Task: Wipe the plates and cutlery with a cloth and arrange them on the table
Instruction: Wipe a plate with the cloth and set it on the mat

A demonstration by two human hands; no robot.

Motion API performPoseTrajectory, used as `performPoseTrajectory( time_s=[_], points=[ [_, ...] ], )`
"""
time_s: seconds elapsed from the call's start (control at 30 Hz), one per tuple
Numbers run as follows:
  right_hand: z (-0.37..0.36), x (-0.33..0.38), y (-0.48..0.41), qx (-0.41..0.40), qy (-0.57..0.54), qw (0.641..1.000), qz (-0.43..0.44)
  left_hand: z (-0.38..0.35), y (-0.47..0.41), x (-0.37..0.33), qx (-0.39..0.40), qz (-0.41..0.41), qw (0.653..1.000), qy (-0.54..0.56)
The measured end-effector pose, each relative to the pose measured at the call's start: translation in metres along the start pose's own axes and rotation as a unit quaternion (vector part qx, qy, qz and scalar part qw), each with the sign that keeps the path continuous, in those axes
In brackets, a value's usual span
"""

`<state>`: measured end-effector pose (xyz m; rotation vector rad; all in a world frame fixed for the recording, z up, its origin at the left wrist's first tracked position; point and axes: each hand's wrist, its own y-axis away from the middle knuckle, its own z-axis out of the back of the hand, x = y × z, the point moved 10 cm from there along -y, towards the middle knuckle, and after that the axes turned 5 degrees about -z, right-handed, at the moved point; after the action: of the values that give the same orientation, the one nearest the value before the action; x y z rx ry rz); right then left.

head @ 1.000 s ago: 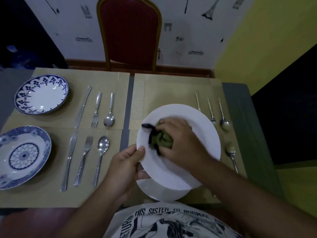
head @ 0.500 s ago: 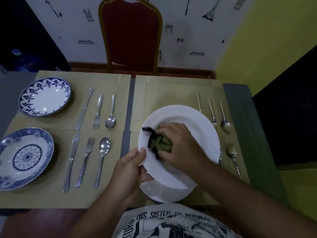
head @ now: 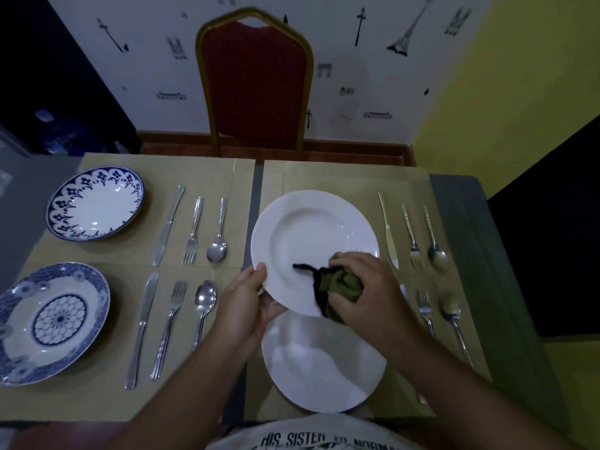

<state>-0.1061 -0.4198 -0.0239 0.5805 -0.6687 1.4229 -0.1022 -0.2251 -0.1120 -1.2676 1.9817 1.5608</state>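
Observation:
My left hand (head: 248, 298) grips the near-left rim of a white plate (head: 311, 235) held above the table. My right hand (head: 367, 287) presses a bunched green cloth (head: 341, 282) with a black edge onto the plate's near-right part. A second white plate (head: 324, 362) lies flat on the placemat just below the held one. Two blue-patterned plates sit at the left: one far (head: 95, 203), one near (head: 48, 321). Each has a knife, fork and spoon beside it, far spoon (head: 217, 250) and near spoon (head: 204, 298).
More cutlery lies to the right: a knife (head: 388, 232), fork (head: 412, 238) and spoon (head: 435, 251) far, a fork (head: 423, 308) and spoon (head: 451, 315) near. A red chair (head: 255, 82) stands past the table's far edge. A dark cabinet stands at the right.
The held plate has tilted flatter and moved away from me, uncovering the plate below. My right hand with the cloth has slid from the plate's centre to its near-right rim.

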Motion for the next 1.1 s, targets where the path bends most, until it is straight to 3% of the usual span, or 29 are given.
performPoseTrajectory(
  time_s=[0.17,0.33,0.83,1.03,1.1],
  points=[
    [0.019,-0.018,-0.05,-0.048,-0.006,0.998,-0.028,-0.01,-0.042,-0.007,-0.026,0.029,0.997,0.073],
    [0.018,-0.04,-0.083,-0.073,-0.01,0.996,-0.059,-0.02,-0.079,-0.009,-0.045,0.034,0.998,0.039],
    [-0.029,-0.071,-0.115,-0.035,0.017,0.995,-0.094,-0.022,-0.12,0.008,-0.078,0.077,0.993,0.043],
    [-0.038,-0.066,-0.115,-0.013,0.053,0.997,-0.062,-0.019,-0.102,-0.006,-0.049,0.046,0.998,0.012],
    [-0.037,-0.065,-0.11,-0.007,0.062,0.996,-0.056,-0.017,-0.088,-0.021,-0.058,-0.006,0.996,-0.069]
  ],
)
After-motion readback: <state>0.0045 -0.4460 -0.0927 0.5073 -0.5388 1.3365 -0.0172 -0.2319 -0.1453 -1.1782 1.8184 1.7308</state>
